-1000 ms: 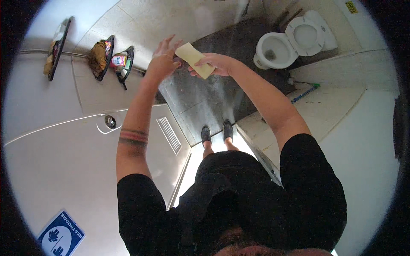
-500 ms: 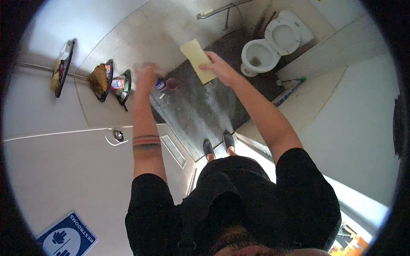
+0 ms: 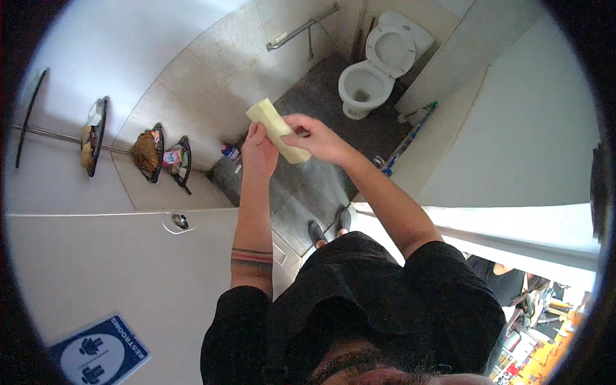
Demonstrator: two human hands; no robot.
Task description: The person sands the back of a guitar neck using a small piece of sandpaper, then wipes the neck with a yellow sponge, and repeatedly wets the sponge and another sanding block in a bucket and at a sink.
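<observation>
A pale yellow sheet (image 3: 274, 127) is held in front of me, above the dark floor, bent lengthwise so that its edges curl. I cannot tell whether it is cloth or paper. My right hand (image 3: 317, 138) grips it from the right, with the thumb over its face. On its left edge the fingers of my left hand (image 3: 259, 154) are closed, partly hidden against the sheet. Beyond the left hand, near the wall, a blue-and-white container (image 3: 230, 151) stands on the floor beside a small white piece (image 3: 238, 169).
A white toilet (image 3: 366, 86) with its lid up is at the far right, near a metal grab bar (image 3: 303, 33). Dark corner shelves (image 3: 157, 154) with packets line the left wall. A blue-handled brush or mop (image 3: 410, 136) leans at right. Another person (image 3: 497, 279) is behind at lower right.
My left hand has come right from beside the shelves and taken hold of the sheet. The sheet has shifted nearer and is now bent. My view has turned slightly, showing another person at lower right.
</observation>
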